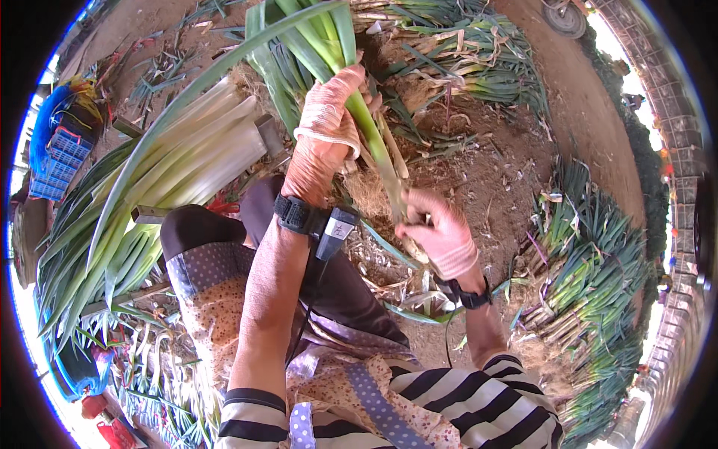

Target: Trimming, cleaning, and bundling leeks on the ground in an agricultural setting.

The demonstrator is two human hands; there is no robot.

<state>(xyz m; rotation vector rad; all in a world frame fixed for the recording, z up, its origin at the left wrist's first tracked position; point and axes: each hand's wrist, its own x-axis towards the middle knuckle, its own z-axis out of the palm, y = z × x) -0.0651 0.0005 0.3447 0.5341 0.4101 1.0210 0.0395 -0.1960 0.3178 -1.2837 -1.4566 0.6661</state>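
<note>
A large green onion (372, 136) slants across the middle, its broad green leaves at the top and its root end lower right. My left hand (333, 105), in a pale glove with bare skin at the wrist, is wrapped round the stalk just below the leaves. Lower down, my right hand (441, 232), also gloved, has its fingers closed on the stalk near the root end. Dry, brownish outer layers hang along that part. Beside my left arm lies a stack of cleaned green onions (191, 142), white stalks toward the upper right.
Uncleaned onion bundles (486, 63) lie on the soil at the far side. Another long pile (598, 299) runs down the right. A blue crate (61, 161) stands at the far left. Peelings litter the ground (493, 194). My knees (198, 228) are bent under the left arm.
</note>
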